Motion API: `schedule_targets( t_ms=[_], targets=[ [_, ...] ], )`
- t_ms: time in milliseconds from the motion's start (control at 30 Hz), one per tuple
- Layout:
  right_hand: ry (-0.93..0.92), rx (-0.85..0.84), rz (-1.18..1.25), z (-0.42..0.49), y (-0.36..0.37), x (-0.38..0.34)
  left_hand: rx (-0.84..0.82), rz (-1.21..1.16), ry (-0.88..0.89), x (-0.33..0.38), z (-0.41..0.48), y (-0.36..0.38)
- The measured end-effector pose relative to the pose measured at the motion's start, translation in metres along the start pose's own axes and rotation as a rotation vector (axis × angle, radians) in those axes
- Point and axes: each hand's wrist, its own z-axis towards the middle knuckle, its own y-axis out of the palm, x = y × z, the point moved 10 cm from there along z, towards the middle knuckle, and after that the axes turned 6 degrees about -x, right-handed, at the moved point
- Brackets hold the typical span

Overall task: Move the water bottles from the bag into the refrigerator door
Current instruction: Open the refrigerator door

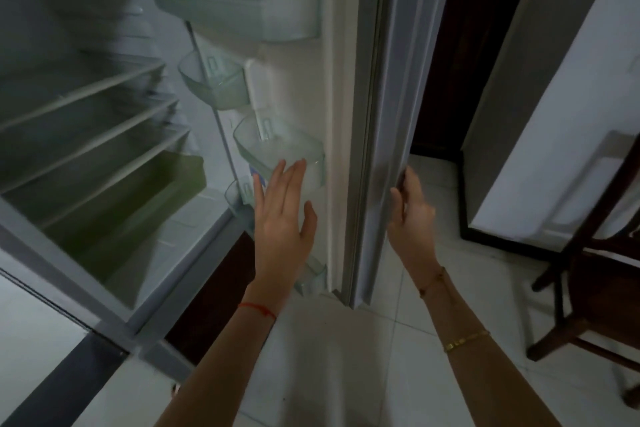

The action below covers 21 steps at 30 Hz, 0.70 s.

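Two hands at the open refrigerator door (346,114). Right hand (410,215) clasps the door's outer edge, fingers wrapped behind it. Left hand (282,215) is spread flat and empty, fingertips just below a clear door bin (277,146). No bottle or bag visible anywhere near either grip.

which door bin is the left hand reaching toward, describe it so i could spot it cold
Start at the open refrigerator door, whose inner face carries clear bins stacked downward. Pass the wide top bin and the small rounded bin below it. The target bin comes next, nearer the door's outer edge, just above the open left hand fingertips.
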Motion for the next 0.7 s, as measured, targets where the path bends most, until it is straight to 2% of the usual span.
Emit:
schedule_targets(
  t_ms=[267,567,700],
  targets=[
    [-0.022,0.002,0.006,0.032,-0.01,0.038,0.158,0.018,0.0,0.017,0.016,0.029],
    [-0.104,-0.02,0.069,0.074,-0.029,0.065,0.218,0.048,-0.034,0.041,0.033,0.072],
    [-0.117,-0.042,0.072,0.093,-0.036,0.082,0.166,0.074,-0.022,0.051,0.045,0.091]
  ],
)
